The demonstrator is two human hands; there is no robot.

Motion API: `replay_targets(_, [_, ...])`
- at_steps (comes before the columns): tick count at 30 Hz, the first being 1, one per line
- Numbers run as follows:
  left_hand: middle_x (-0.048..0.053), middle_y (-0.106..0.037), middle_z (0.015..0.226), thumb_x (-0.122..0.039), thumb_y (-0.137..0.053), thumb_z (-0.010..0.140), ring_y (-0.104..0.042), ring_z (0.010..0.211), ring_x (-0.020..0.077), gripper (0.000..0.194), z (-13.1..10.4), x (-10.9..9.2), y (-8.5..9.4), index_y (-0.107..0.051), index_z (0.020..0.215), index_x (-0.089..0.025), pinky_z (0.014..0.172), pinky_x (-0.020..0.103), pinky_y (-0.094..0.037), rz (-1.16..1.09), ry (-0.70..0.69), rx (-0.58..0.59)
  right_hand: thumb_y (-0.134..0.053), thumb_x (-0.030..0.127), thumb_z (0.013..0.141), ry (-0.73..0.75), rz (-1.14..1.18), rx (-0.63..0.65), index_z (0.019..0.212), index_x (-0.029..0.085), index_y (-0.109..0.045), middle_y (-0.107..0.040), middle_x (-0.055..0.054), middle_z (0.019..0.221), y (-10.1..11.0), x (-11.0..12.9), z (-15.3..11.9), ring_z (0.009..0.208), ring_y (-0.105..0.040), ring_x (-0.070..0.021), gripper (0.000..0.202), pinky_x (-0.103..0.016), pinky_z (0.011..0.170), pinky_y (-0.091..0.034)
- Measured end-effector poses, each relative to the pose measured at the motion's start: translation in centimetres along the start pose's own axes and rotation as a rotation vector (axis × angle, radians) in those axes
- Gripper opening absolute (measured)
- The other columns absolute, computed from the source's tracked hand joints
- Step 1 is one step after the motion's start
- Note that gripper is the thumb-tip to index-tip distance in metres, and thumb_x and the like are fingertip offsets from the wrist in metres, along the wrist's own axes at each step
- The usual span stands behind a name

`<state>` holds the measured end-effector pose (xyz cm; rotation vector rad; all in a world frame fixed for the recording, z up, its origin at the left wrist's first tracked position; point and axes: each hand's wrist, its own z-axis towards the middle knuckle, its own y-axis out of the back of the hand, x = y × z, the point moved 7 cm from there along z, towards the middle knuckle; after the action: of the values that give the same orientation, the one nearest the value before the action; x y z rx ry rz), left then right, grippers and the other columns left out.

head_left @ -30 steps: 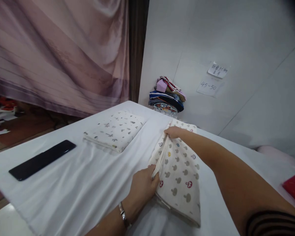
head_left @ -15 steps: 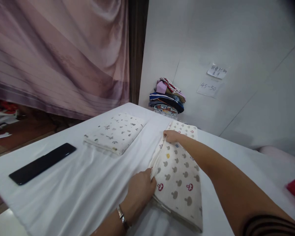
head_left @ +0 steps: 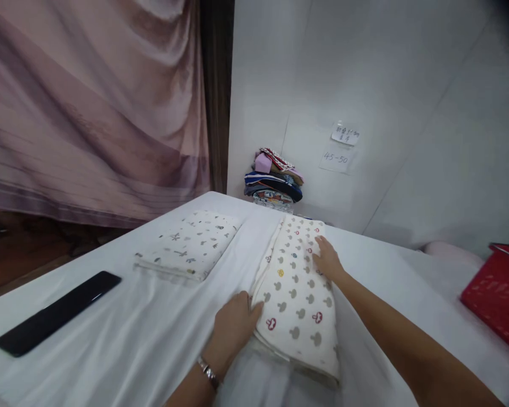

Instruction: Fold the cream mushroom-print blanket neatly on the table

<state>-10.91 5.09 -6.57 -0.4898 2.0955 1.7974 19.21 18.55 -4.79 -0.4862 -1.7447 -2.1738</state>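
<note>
A folded white cloth (head_left: 297,288) with grey, red and yellow mushroom prints lies lengthwise on the white-covered table (head_left: 144,339). At its near left edge, my left hand (head_left: 236,321), with a silver bracelet on the wrist, is closed on the layered fabric, thumb on top. My right hand (head_left: 327,259) rests on the cloth's right edge farther back, fingers apart and touching the fabric. To the left sits a second folded cloth (head_left: 190,243), white with small dark prints, apart from both hands.
A black phone-like slab (head_left: 59,311) lies at the table's left. Several folded fabrics (head_left: 275,181) are stacked beyond the far edge, by the wall. Two handwritten papers (head_left: 336,158) hang there. A red item (head_left: 498,294) is at the right. A pink curtain (head_left: 97,113) hangs at left.
My right hand has let go of the cloth's left edge and moved across to its right edge. The cloth now lies flatter. My left hand stays at the near left edge.
</note>
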Motion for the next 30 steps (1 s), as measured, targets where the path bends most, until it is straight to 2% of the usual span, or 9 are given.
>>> replay_targets(3, [0.011,-0.067,0.095,-0.047,-0.038,0.084,-0.062,0.09,0.0246,0.035,0.2,0.0,0.2,-0.056,0.092,-0.017,0.072,0.032,-0.04,0.0,0.021,0.04,-0.054,0.034,0.078,-0.326,0.365,-0.007,0.146,0.026,-0.021,-0.027,-0.008,0.15,0.5,-4.0,-4.6,0.134,-0.034,-0.0256,0.076,-0.042,0.104,-0.037])
replay_targets(6, [0.011,-0.067,0.095,-0.045,-0.041,0.082,-0.062,0.09,0.0247,0.033,0.3,-0.2,0.5,-0.057,0.09,-0.017,0.07,0.032,-0.04,-0.01,0.03,0.053,-0.059,0.041,0.076,-0.518,0.737,0.065,0.148,0.025,-0.013,-0.038,-0.013,0.143,-0.6,-4.4,-9.1,0.119,-0.052,-0.0255,0.086,-0.036,0.087,-0.051])
replay_targets(10, [0.011,-0.066,0.096,-0.045,-0.041,0.082,-0.062,0.09,0.0245,0.033,0.2,-0.5,0.8,-0.057,0.087,-0.017,0.071,0.032,-0.041,0.018,0.001,0.004,-0.065,0.038,0.073,-0.585,0.93,0.091,0.148,0.023,-0.009,-0.054,-0.014,0.128,-0.5,-2.0,-13.7,0.104,-0.061,-0.0267,0.095,-0.035,0.074,-0.055])
replay_targets(14, [0.012,-0.065,0.098,-0.044,-0.041,0.082,-0.061,0.09,0.0241,0.031,0.3,-0.6,0.8,-0.055,0.085,-0.016,0.072,0.032,-0.041,0.036,-0.024,-0.043,-0.07,0.038,0.07,-0.655,1.061,0.234,0.147,0.026,-0.011,-0.058,-0.014,0.124,-0.8,0.5,-17.6,0.098,-0.063,-0.0268,0.098,-0.037,0.069,-0.055])
replay_targets(18, [0.01,-0.066,0.089,-0.04,-0.047,0.079,-0.062,0.087,0.0233,0.024,0.9,-0.2,0.8,-0.052,0.081,-0.017,0.069,0.03,-0.042,-0.047,0.003,-0.017,-0.073,0.036,0.067,-0.564,1.102,0.326,0.142,0.033,-0.021,-0.058,-0.008,0.126,-1.3,2.0,-19.7,0.098,-0.063,-0.0254,0.091,-0.035,0.067,-0.054])
replay_targets(21, [0.011,-0.066,0.089,-0.036,-0.053,0.076,-0.063,0.081,0.0215,0.025,0.7,0.0,0.6,-0.051,0.088,-0.014,0.062,0.027,-0.044,-0.19,0.092,0.054,-0.069,0.026,0.065,-0.568,1.073,0.333,0.145,0.033,-0.013,-0.058,-0.008,0.127,-1.4,1.4,-20.5,0.095,-0.064,-0.0242,0.098,-0.033,0.066,-0.054])
replay_targets(25, [0.012,-0.065,0.095,-0.028,-0.059,0.074,-0.064,0.069,0.018,0.045,-1.8,-1.5,-1.4,-0.042,0.112,-0.011,0.052,0.024,-0.046,-0.506,0.189,0.203,-0.064,0.015,0.06,-0.591,1.131,0.326,0.148,0.028,-0.007,-0.055,-0.008,0.13,0.4,-1.0,-21.2,0.101,-0.063,-0.0211,0.105,-0.031,0.078,-0.054])
replay_targets(27, [0.011,-0.065,0.091,-0.026,-0.062,0.072,-0.063,0.063,0.0173,0.056,-3.8,-3.4,-3.1,-0.037,0.12,-0.011,0.049,0.025,-0.047,-0.603,0.169,0.269,-0.064,0.015,0.059,-0.596,1.108,0.337,0.148,0.027,-0.013,-0.057,-0.008,0.129,2.3,-3.2,-21.8,0.102,-0.063,-0.0213,0.103,-0.03,0.081,-0.053])
replay_targets(30, [0.006,-0.065,0.073,-0.026,-0.062,0.072,-0.059,0.049,0.0158,0.065,-7.8,-7.5,-6.9,-0.031,0.128,-0.014,0.045,0.025,-0.046,-0.727,0.091,0.414,-0.065,0.018,0.059,-0.604,1.007,0.387,0.146,0.025,-0.024,-0.062,-0.009,0.121,6.0,-7.6,-22.9,0.099,-0.065,-0.0239,0.097,-0.031,0.081,-0.053])
